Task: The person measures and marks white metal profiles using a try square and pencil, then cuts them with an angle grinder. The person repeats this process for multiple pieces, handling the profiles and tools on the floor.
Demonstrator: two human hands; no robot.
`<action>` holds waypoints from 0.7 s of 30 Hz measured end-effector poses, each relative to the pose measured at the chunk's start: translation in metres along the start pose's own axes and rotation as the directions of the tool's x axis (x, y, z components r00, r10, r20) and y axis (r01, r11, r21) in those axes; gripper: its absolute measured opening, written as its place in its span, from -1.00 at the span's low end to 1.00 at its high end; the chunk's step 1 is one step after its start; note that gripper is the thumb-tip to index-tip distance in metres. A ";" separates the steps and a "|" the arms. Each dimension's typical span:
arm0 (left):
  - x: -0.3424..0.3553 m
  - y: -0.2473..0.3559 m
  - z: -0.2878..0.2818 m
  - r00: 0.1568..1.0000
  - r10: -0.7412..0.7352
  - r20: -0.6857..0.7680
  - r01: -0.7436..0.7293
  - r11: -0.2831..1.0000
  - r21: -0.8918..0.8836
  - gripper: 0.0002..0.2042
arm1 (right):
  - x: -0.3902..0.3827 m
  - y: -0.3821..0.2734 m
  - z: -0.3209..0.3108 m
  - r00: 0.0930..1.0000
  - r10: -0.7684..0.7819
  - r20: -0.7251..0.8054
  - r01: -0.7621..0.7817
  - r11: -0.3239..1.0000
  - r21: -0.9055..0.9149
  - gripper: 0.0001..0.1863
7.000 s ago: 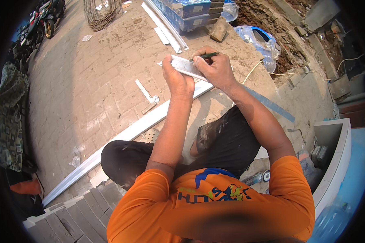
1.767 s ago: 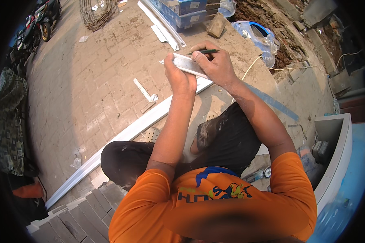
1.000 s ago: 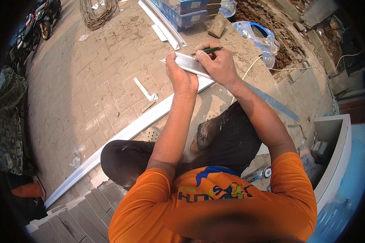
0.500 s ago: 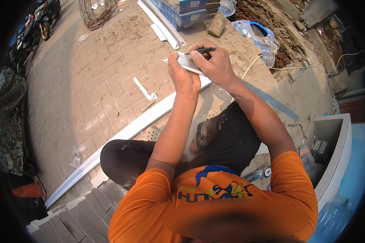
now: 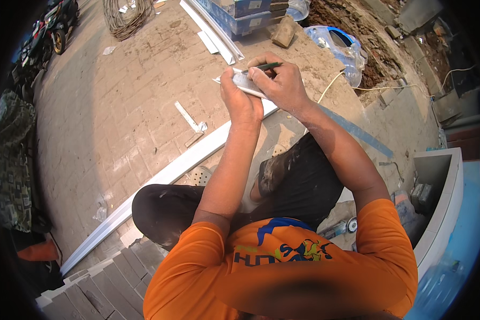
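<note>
My left hand (image 5: 239, 98) is closed around a short white piece of trim (image 5: 246, 84) with a pale grey face, its thumb along the near end. Pinched in my right hand (image 5: 282, 82) is a dark green pencil (image 5: 266, 67), lying across the top of that piece; the tip is hard to make out. Just below both hands passes a long white trim strip (image 5: 165, 173), running diagonally from the lower left. Whether the short piece joins it cannot be seen behind my hands.
White strips (image 5: 210, 32) lie beside blue boxes (image 5: 245, 21) at the top. A small white offcut (image 5: 189, 117) is on the paving. An angle grinder (image 5: 341, 228) lies by my right side, near a tiled ledge (image 5: 445, 208). A yellowish cable (image 5: 330, 88) crosses at right.
</note>
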State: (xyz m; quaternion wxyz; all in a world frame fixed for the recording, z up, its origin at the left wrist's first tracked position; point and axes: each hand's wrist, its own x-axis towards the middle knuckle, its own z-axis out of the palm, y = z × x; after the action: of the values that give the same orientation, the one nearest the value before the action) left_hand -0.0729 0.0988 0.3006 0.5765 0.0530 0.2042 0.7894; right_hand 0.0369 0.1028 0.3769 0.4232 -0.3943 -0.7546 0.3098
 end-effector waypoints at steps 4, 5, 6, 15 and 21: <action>0.002 -0.001 -0.002 1.000 -0.001 0.004 0.001 1.000 0.001 -0.58 | 0.001 0.001 0.000 1.000 -0.006 0.011 0.006 1.000 -0.005 -0.72; 0.003 -0.001 -0.002 1.000 -0.008 -0.010 0.008 1.000 0.011 -0.57 | 0.001 0.001 0.000 1.000 -0.001 0.013 0.001 1.000 -0.007 -0.72; 0.003 -0.001 -0.003 1.000 -0.007 0.010 0.007 1.000 0.002 -0.56 | 0.001 0.001 0.001 1.000 0.002 0.014 -0.002 1.000 0.001 -0.72; 0.005 -0.002 -0.005 1.000 -0.019 0.014 0.019 1.000 0.007 -0.53 | 0.003 0.011 0.003 1.000 0.010 0.002 -0.010 1.000 -0.011 -0.71; 0.002 0.000 0.001 1.000 -0.022 -0.005 0.022 1.000 -0.006 -0.57 | 0.004 0.011 0.002 0.999 0.033 -0.010 -0.031 0.995 0.090 -0.72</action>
State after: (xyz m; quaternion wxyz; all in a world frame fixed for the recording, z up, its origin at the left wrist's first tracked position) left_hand -0.0728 0.1008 0.3013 0.5846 0.0471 0.2040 0.7838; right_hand 0.0379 0.1119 0.3688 0.4399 -0.3887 -0.7310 0.3479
